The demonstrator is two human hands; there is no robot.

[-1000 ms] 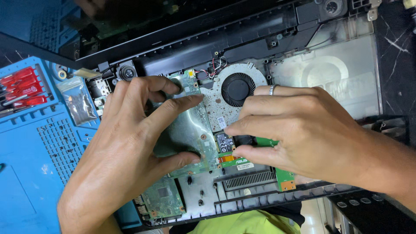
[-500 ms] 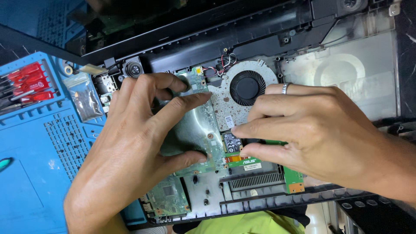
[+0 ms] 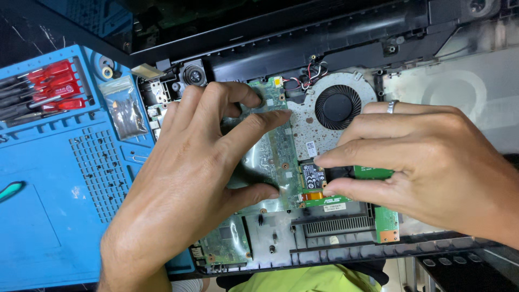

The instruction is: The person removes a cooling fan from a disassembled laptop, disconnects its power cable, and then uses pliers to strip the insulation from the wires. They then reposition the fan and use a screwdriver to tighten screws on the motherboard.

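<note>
L hand (image 3: 189, 178) grip spans motherboard (image 3: 273, 157); R hand (image 3: 427, 162) pinches small card (image 3: 312, 176).

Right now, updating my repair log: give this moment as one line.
left hand: grips green circuit board | right hand: pinches small card | fan: exposed | blue mat: alongside

bare hands, no sleeves; silver ring (image 3: 393, 106) on the right hand (image 3: 432, 167).
</note>
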